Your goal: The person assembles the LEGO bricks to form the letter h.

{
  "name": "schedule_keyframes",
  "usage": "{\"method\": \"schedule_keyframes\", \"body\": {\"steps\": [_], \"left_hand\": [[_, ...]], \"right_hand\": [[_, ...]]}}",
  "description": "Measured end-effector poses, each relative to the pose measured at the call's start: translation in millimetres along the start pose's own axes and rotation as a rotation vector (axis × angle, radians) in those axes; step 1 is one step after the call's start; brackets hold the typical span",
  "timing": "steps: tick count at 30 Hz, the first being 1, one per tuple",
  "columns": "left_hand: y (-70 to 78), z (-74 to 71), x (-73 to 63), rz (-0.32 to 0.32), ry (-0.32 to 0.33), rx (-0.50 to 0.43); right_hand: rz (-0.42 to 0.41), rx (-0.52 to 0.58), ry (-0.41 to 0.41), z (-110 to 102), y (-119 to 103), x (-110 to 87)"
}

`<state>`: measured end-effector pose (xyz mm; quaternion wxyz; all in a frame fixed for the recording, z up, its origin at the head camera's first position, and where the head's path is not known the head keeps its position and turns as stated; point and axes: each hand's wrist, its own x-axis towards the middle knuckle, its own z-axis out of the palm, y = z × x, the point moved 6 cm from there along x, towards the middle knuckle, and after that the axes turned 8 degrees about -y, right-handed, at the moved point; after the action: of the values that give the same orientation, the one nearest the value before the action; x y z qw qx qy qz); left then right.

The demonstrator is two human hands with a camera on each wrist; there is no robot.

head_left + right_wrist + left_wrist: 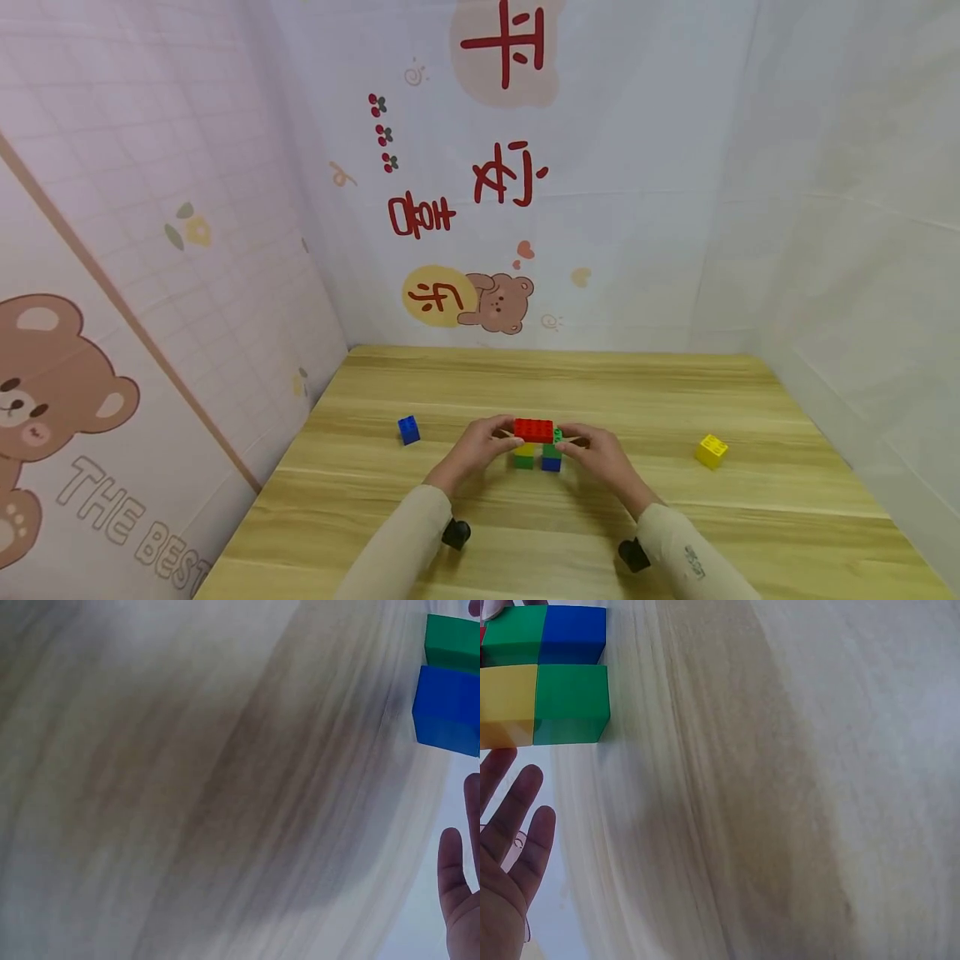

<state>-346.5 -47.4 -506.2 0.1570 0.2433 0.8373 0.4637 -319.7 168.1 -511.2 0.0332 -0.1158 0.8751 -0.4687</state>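
So, I have the red brick (pixel 533 430) running nine-to-three, my left grip (pixel 477 446) pinching its nine-o'clock end, my right grip (pixel 602 456) pinching the green block (pixel 552 450) toward three.

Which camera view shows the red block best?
The head view: it shows the red block's studded top and front side. The left wrist view catches only a red sliver at its left edge; the right wrist view shows none of it.

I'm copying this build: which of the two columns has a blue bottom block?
The column by the right hand: its blue block sits beneath a green one. The other column, by the left hand, has green beneath yellow.
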Motion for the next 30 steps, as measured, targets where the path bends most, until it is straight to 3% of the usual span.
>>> {"method": "schedule_keyframes", "body": {"steps": [8,16,19,23,27,30], "left_hand": [[-7.6,0.1,-4.2,-0.031,-0.004,0.033],[-20.4,-31.0,-19.7,-0.052,0.069,0.038],[-25.8,-49.8,-27.4,-0.063,0.138,0.049],[-32.1,-79.7,-39.7,-0.072,0.281,0.053],[-44.0,-108.7,-53.5,-0.101,0.433,0.003],[-55.2,-126.1,-64.7,-0.14,0.504,-0.02]], "right_hand": [[0.022,-0.014,-0.005,0.2,0.4,-2.3],[0.0,-0.046,0.007,-0.5,-4.0,-2.2],[0.005,-0.05,0.006,0.6,-3.7,-2.0],[0.012,-0.046,0.006,1.6,-2.7,-1.1],[0.007,-0.045,0.008,1.8,-2.0,-1.5],[0.007,-0.044,0.004,1.9,-1.1,-1.7]]}}
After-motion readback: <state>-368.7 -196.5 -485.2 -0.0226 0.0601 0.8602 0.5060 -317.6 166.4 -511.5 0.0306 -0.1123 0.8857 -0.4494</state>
